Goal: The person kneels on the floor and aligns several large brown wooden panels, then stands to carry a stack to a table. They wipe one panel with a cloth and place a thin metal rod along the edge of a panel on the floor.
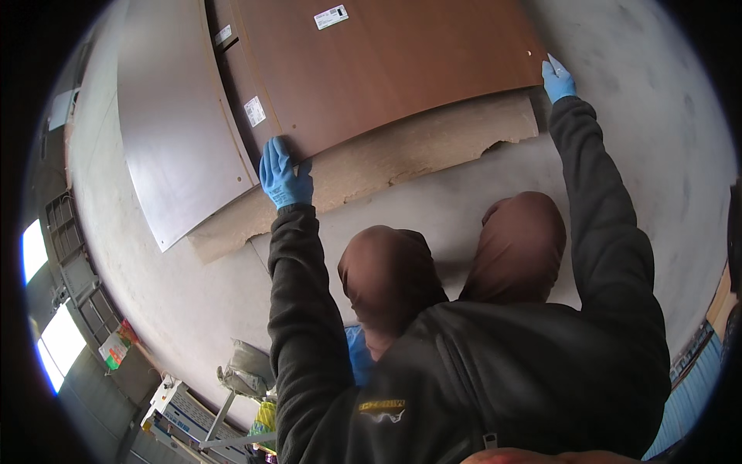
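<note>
A large brown panel [402, 66] lies before me, with a pale board [433, 143], rough and torn along its near edge, showing beneath it. My left hand [284, 176], in a blue glove, rests at the panel's near left corner. Its fingers are stretched out over the edge area, with the thumb apart to the right. At the near right corner, my gloved right hand [559, 80] grips the brown panel's edge; part of its fingers cannot be made out. White labels [331, 17] are stuck on the brown surfaces.
A greyish panel [174, 116] lies to the left, beside a narrow dark gap. My knees [522, 247] are on the pale floor [193, 309] close to the boards. Behind on the lower left are a grey bag [246, 370], a metal frame [220, 417] and a white box [174, 406].
</note>
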Action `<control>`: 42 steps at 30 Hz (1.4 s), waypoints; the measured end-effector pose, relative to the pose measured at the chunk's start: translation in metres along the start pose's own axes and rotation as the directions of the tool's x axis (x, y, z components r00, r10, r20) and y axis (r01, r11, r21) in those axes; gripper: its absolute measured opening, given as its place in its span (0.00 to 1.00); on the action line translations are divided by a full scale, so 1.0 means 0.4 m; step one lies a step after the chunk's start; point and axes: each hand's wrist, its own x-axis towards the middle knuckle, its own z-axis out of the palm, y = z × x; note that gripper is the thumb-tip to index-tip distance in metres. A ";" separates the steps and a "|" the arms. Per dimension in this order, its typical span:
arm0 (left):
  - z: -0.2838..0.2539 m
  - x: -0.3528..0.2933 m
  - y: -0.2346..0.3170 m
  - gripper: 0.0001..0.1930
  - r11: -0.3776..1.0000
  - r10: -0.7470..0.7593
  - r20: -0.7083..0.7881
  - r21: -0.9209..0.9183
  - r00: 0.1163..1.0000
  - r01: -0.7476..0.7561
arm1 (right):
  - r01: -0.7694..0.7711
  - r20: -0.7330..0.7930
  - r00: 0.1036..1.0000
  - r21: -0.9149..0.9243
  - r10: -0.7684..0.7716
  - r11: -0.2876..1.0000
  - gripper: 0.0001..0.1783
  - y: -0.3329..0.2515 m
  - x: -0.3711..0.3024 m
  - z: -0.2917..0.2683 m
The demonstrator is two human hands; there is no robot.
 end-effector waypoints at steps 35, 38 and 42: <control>-0.005 0.007 0.036 0.48 0.996 -0.091 -0.050 0.008 0.995 0.091 | -0.089 -0.111 0.992 -0.233 0.065 0.968 0.29 -0.023 -0.015 0.023; -0.004 0.003 0.031 0.48 0.998 -0.062 -0.070 0.005 0.996 0.063 | 0.016 -0.114 0.993 -0.196 -0.039 0.980 0.29 -0.006 -0.009 0.027; -0.024 -0.003 -0.004 0.46 1.000 -0.012 0.016 -0.022 1.000 0.012 | -0.008 -0.106 0.994 -0.210 -0.014 0.978 0.28 0.002 -0.008 0.027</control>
